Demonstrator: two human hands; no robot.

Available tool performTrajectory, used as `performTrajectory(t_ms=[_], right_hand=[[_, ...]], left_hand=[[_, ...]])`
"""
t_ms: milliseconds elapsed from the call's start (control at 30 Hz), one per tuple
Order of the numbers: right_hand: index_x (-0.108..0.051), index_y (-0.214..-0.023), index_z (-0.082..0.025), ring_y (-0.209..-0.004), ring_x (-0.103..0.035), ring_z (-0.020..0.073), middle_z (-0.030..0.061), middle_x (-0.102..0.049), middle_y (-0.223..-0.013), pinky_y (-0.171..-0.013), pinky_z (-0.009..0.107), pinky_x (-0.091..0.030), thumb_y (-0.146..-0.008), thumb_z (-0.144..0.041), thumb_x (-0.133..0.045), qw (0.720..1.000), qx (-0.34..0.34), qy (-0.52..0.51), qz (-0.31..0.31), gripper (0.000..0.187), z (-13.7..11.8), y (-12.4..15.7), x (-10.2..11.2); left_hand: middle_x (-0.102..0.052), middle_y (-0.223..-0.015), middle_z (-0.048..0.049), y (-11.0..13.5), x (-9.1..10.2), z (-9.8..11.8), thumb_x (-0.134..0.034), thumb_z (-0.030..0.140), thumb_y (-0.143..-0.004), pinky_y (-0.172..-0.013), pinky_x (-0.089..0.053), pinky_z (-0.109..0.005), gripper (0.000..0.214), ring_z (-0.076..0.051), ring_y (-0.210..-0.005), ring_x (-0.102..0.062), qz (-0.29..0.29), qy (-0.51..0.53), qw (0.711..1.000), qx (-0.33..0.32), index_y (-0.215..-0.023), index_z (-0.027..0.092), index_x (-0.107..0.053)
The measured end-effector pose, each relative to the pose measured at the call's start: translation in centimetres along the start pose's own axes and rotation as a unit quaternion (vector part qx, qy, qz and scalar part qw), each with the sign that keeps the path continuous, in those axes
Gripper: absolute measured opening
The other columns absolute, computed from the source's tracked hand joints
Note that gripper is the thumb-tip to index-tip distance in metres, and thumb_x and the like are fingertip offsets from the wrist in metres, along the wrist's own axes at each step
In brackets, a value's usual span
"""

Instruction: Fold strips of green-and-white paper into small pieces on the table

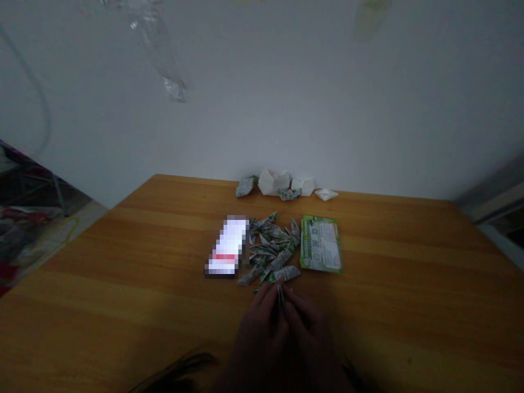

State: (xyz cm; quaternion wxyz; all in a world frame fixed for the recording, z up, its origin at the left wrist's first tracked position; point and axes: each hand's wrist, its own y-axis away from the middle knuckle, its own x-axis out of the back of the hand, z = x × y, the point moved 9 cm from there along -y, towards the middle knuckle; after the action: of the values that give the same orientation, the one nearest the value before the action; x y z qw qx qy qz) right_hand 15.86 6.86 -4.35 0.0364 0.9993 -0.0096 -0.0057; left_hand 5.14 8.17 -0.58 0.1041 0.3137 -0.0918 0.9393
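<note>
Close together at the near side of the table, my left hand [262, 322] and my right hand [305, 322] pinch a small folded paper piece [280, 295] between their fingertips. It stands edge-on, so its full shape is hidden. Both hands are closed and in dim light. Just beyond the fingertips lies a loose pile of folded printed paper pieces [272, 248], green, white and grey. A stack of green and white printed sheets [321, 245] lies flat to the right of the pile.
Left of the pile is a phone [229, 245] with a lit, blurred screen. Along the wall at the table's back edge sit white folded paper shapes [273, 182], a printed paper lump [245, 186] and a small white folded piece [326, 194]. The wooden table [123, 245] meets a pale wall [262, 98].
</note>
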Motion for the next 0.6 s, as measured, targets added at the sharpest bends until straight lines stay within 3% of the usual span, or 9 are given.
performTrajectory(t_ms=[167,367,500,600], right_hand=[[-0.068,-0.114,-0.022,-0.107,-0.062,0.0258,0.0100,-0.068,-0.115,-0.093,0.038,-0.051,-0.083,-0.035,-0.064,0.998,0.041,0.042,-0.005,0.034,-0.9,0.1,-0.2],[-0.076,-0.090,-0.024,-0.106,-0.060,0.0274,0.0101,-0.065,-0.113,-0.091,0.038,-0.049,-0.083,-0.034,-0.063,0.978,0.122,0.142,0.093,0.018,-2.3,-0.1,2.6],[-0.075,-0.089,-0.023,-0.085,-0.069,0.0251,0.0069,-0.075,-0.090,-0.078,0.036,-0.055,-0.084,-0.040,-0.062,0.995,0.035,0.070,0.064,0.022,-0.9,-0.7,2.8],[-0.067,-0.114,-0.023,-0.089,-0.070,0.0264,0.0083,-0.073,-0.105,-0.076,0.038,-0.057,-0.081,-0.043,-0.066,0.999,-0.019,-0.027,0.031,0.038,-0.1,-1.0,2.3]], left_hand=[[-0.066,-0.116,-0.0180,0.3,0.3,-0.5,-0.045,0.014,-0.083,-0.086,-0.055,-0.035,0.042,-0.026,-0.102,-0.066,0.010,-0.021,1.000,0.003,-0.122,0.013,-0.059],[-0.072,-0.112,-0.0082,0.5,-0.4,-0.2,-0.049,0.013,-0.083,-0.081,-0.054,-0.024,0.043,-0.020,-0.093,-0.070,-0.036,0.014,0.999,-0.014,-0.124,0.025,-0.058],[-0.073,-0.110,-0.0055,0.3,0.5,-1.0,-0.045,0.020,-0.091,-0.080,-0.053,-0.023,0.033,-0.019,-0.093,-0.070,-0.011,0.076,0.996,0.036,-0.119,0.026,-0.062],[-0.073,-0.107,-0.0064,-0.1,1.6,-1.5,-0.050,0.026,-0.090,-0.085,-0.052,-0.027,0.027,-0.021,-0.095,-0.069,0.029,0.125,0.990,0.063,-0.111,0.022,-0.067]])
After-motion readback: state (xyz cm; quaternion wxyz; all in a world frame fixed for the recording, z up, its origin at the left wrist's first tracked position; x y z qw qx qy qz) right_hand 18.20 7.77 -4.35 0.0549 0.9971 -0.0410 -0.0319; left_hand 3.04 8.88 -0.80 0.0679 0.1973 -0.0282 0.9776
